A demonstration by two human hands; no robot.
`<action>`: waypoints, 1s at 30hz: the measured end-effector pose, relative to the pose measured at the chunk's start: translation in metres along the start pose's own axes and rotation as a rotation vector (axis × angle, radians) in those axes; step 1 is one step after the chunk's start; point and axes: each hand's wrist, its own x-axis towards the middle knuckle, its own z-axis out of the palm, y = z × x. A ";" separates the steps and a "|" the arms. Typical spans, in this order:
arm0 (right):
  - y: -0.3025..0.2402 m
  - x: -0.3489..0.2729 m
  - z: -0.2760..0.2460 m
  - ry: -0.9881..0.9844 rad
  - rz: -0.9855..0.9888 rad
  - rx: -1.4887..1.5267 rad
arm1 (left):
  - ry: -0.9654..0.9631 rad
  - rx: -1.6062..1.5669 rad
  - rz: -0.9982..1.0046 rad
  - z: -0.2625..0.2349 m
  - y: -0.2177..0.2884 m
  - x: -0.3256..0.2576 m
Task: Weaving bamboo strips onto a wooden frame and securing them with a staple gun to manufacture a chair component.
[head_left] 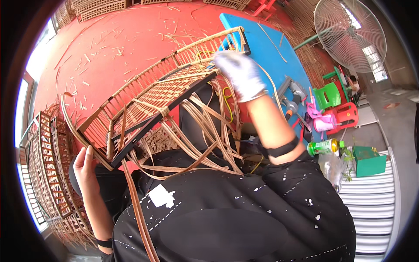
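Observation:
A long rattan tray-like frame (152, 97) with a woven panel, slatted sides and a dark edge lies slantwise above my lap. Beside its near left corner is my bare left hand (86, 168), fingers stretched upward and apart. A curved rattan strip (72, 124) runs along that corner, close to the thumb; whether they touch is unclear. My right hand (241, 75), in a white glove, is over the frame's far right end. Motion smears its fingers, and any strand in them is hidden. Loose rattan strands (209, 122) hang from the dark edge across my lap.
Cane scraps litter the red floor (113, 48). Slatted rattan pieces (48, 166) stand at left. On the right are a blue table (279, 52) with power tools (293, 98), a pink cup (325, 123), a bottle (325, 146), a green box (369, 160), small chairs (328, 95) and a large fan (350, 32).

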 end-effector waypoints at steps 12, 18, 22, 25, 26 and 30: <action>0.183 -0.152 -0.357 0.800 1.160 0.098 | -0.118 0.091 0.003 -0.005 0.014 -0.002; 0.230 -0.149 -0.409 0.465 1.223 0.340 | -0.149 0.192 0.032 0.011 0.036 -0.016; 0.240 -0.128 -0.429 0.532 1.186 0.258 | -0.174 0.273 -0.012 0.013 0.049 -0.019; 0.237 -0.114 -0.442 0.549 1.138 0.228 | -0.197 0.285 -0.005 0.013 0.052 -0.019; 0.233 -0.111 -0.444 0.550 1.124 0.227 | -0.206 0.283 0.001 0.013 0.052 -0.018; 0.201 -0.093 -0.434 0.494 1.101 0.182 | -0.268 0.276 0.023 0.011 0.050 -0.010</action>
